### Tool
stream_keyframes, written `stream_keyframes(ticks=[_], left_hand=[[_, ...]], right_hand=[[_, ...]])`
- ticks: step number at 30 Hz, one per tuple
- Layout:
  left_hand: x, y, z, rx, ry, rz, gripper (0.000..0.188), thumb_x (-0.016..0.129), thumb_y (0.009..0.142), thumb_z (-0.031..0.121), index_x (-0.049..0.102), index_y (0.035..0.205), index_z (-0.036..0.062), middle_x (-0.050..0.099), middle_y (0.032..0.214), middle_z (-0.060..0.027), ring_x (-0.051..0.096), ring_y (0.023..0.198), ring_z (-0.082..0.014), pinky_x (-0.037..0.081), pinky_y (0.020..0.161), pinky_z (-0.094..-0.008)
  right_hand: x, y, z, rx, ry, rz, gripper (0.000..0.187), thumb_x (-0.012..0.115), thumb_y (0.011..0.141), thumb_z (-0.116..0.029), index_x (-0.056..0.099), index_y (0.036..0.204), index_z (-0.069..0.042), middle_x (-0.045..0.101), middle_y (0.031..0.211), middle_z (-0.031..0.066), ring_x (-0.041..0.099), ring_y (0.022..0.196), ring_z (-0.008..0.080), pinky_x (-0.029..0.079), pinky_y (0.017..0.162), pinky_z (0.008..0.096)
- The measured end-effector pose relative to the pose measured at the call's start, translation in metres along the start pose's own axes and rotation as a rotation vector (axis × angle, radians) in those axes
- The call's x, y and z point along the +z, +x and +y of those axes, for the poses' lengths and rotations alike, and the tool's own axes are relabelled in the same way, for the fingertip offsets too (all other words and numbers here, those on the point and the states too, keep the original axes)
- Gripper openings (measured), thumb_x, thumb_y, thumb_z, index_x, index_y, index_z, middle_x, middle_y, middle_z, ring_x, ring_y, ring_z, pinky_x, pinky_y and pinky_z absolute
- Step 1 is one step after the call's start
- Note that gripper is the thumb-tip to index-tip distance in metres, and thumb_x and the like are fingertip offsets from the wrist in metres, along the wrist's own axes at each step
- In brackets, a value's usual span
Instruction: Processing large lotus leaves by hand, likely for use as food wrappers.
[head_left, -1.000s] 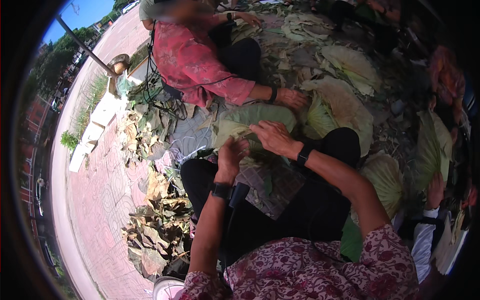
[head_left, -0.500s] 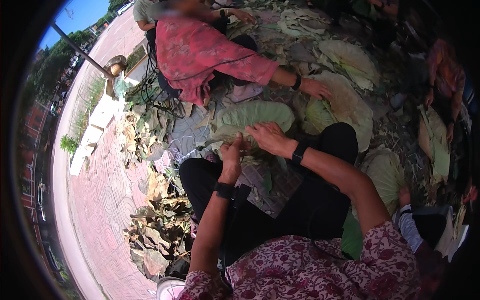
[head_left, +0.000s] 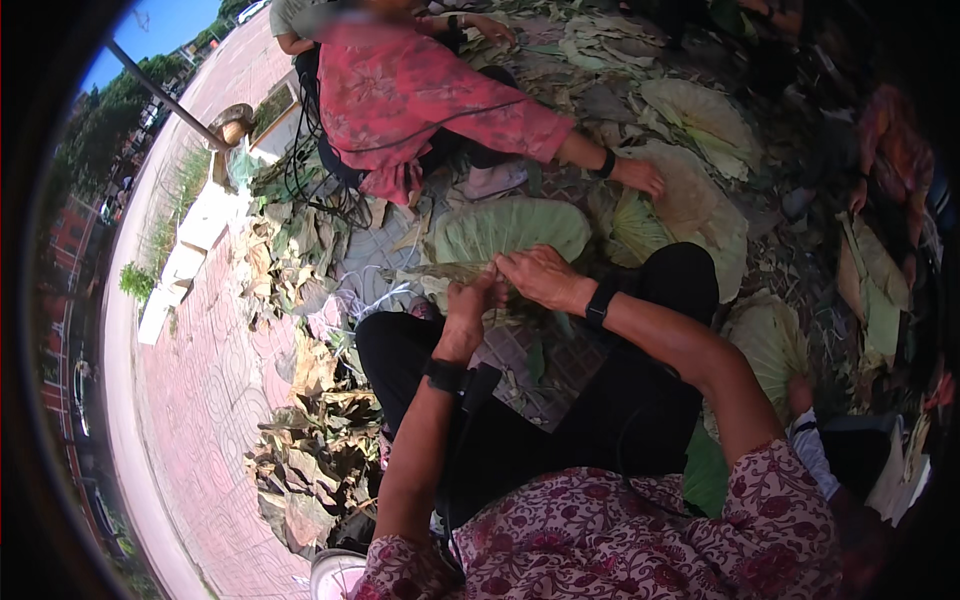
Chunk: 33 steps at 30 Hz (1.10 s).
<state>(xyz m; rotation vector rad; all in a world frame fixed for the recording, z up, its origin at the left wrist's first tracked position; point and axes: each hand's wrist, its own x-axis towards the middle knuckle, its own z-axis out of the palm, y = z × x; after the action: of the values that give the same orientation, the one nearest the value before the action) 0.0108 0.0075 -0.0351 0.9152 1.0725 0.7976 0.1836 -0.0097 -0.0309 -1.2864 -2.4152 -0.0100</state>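
Note:
A large, flat green leaf [head_left: 515, 222], ribbed and folded over and looking like a dried lotus leaf, lies in front of my knees. At its near edge my left hand [head_left: 474, 303] is closed, thumb and fingers drawn up to the rim. My right hand [head_left: 543, 277] pinches the same edge close beside it, and the fingertips of both hands nearly meet. Any small thing between the fingertips is hidden. White string [head_left: 372, 292] lies loosely on the paving left of the leaf.
Across from me a person in a red patterned top [head_left: 430, 95] reaches to a broad pale leaf [head_left: 690, 215]. Dry brown leaves [head_left: 305, 480] are heaped at my left. More stacked leaves [head_left: 700, 120] cover the ground ahead. A white bucket rim [head_left: 335, 575] shows at my lower left.
My right hand's fingers have curled in tighter at the leaf's edge, and my left hand has shifted slightly. The person across has drawn their hand a little over the pale leaf.

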Motion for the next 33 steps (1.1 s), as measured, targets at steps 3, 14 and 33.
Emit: stream_keyframes(ticks=[3,14,33], left_hand=[[-0.005,0.005,-0.002,-0.020,-0.073,-0.063,0.021,0.057,0.092,0.022,0.063,0.089,0.0023,0.062,0.072,-0.0050,0.059,0.062,-0.0168,0.046,0.057,-0.0308],[0.003,-0.014,0.009,0.014,0.049,0.068,0.026,0.060,0.090,0.031,0.059,0.095,0.0049,0.062,0.080,-0.0056,0.060,0.064,-0.0160,0.048,0.056,-0.0295],[0.001,-0.018,0.002,0.009,0.082,-0.174,0.031,0.065,0.088,0.029,0.062,0.095,-0.0004,0.063,0.074,-0.0073,0.061,0.058,-0.0157,0.050,0.051,-0.0271]], right_hand=[[0.002,0.000,0.002,-0.010,-0.021,0.009,0.035,0.055,0.078,-0.008,0.051,0.112,0.000,0.063,0.082,0.0142,0.065,0.075,0.0304,0.049,0.065,0.0401],[0.001,-0.004,0.014,-0.009,-0.010,0.007,0.043,0.056,0.076,-0.007,0.050,0.119,-0.001,0.062,0.083,0.0138,0.063,0.075,0.0314,0.048,0.065,0.0408],[-0.002,0.006,0.020,0.100,-0.036,-0.078,0.017,0.054,0.076,-0.005,0.047,0.091,-0.003,0.062,0.078,0.0153,0.063,0.077,0.0328,0.046,0.066,0.0420]])
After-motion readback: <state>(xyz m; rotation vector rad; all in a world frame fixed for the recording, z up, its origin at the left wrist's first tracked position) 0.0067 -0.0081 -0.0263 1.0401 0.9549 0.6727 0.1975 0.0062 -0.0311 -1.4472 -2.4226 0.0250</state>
